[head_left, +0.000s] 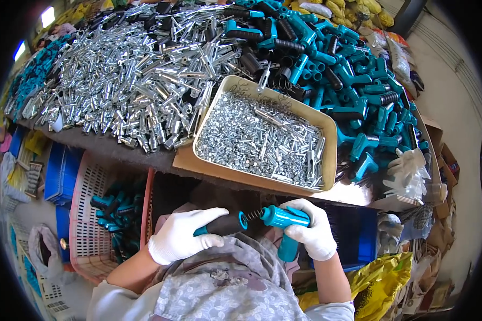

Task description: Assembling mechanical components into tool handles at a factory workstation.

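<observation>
Both my hands wear white gloves, held above my lap. My left hand (185,235) is closed round a black sleeve with teal ends (227,224), its open end turned to the right. In my right hand (317,230) is a teal pistol-shaped housing (284,216), its grip pointing down. A dark coil spring (253,215) bridges the gap between the sleeve and the housing; its ends seem to sit in both. Just beyond my hands stands a cream tray (331,155) full of small metal parts, with some springs at its far edge.
Metal tubes and fittings (144,80) lie heaped on the bench at left. Teal and black housings (359,96) pile up at right, near white gloves (407,174). A pink basket (88,230) with teal pieces stands left of me, a blue bin (367,230) and yellow sack (380,286) right.
</observation>
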The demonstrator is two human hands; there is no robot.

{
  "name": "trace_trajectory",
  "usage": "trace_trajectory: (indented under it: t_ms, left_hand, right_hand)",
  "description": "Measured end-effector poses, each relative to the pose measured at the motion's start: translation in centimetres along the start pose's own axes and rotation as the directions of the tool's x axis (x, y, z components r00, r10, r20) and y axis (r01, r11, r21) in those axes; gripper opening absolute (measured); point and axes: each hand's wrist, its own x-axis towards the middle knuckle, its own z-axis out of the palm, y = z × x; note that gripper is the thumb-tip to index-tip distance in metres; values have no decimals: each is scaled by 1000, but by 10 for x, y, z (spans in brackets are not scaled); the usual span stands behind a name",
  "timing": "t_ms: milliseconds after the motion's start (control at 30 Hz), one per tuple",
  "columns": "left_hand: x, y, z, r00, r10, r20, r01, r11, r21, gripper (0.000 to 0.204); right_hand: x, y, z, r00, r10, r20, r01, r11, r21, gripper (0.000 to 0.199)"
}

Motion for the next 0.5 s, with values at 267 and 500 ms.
trace_trajectory:
  t_ms: [267,500]
  left_hand:
    - [-8,5,-29,972,156,178,-216,891,399,57]
    - [-8,-26,-40,653,-297,697,607,755,-247,68]
  right_hand:
    - [19,-27,11,938,201,282,-34,865,-501,41]
    - [8,-12,56,463,-421,780,706,-357,-611,40]
